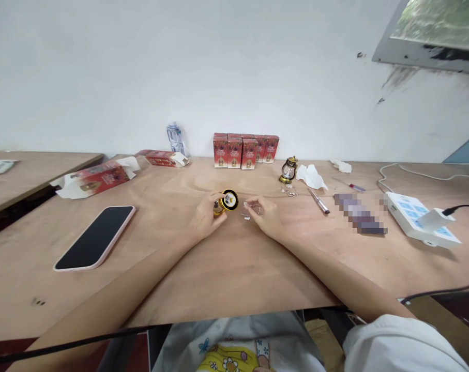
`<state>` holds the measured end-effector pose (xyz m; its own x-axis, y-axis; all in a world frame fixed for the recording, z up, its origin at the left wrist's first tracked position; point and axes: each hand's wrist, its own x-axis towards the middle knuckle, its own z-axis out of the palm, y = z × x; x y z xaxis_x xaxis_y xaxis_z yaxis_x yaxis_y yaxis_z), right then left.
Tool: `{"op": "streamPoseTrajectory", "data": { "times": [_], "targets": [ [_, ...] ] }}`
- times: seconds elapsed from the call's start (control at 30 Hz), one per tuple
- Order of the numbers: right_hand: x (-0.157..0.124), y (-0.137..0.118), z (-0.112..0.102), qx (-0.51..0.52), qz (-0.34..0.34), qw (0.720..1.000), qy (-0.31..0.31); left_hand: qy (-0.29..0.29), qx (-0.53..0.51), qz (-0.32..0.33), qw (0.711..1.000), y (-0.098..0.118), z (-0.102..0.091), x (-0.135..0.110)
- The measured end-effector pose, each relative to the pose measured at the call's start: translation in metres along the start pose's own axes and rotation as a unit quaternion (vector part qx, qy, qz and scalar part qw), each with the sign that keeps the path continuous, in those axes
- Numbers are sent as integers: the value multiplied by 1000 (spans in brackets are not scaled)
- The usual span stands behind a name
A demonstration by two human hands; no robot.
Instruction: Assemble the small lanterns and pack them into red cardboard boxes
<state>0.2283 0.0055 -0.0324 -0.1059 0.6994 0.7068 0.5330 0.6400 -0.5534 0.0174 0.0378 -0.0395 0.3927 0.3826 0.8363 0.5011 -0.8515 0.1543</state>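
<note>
My left hand (205,217) is wrapped round a small gold-and-black lantern (230,199), tipped so that its round base with a pale middle faces right and towards me. Close to that base, my right hand (266,214) pinches a small whitish piece (246,205), too small to make out. Below its fingertips a little white bit (247,218) lies on the wooden table (234,274). Farther back, a second lantern (288,170) of the same kind stands upright, with several small loose parts (289,191) in front of it.
Several red boxes (234,152) stand by the wall, near a water bottle (175,137). Opened cartons (102,178) and a phone (95,238) lie left. Right are crumpled tissue (312,177), a pen-like tool (318,201), a screwdriver (354,186), a blurred packet (359,214) and a power strip (420,219).
</note>
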Motion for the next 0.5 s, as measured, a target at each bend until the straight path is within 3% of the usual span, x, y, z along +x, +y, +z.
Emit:
{"op": "streamPoseTrajectory", "data": {
  "times": [0.27, 0.5],
  "targets": [
    [-4, -16, -1, -1, -117, 987, 107, -42, -9, 15, 999, 3, 0, 1],
    [-5, -22, 1, -25, -230, 971, 61, -53, -17, 53, 997, 5, 0, 1]
  ]
}}
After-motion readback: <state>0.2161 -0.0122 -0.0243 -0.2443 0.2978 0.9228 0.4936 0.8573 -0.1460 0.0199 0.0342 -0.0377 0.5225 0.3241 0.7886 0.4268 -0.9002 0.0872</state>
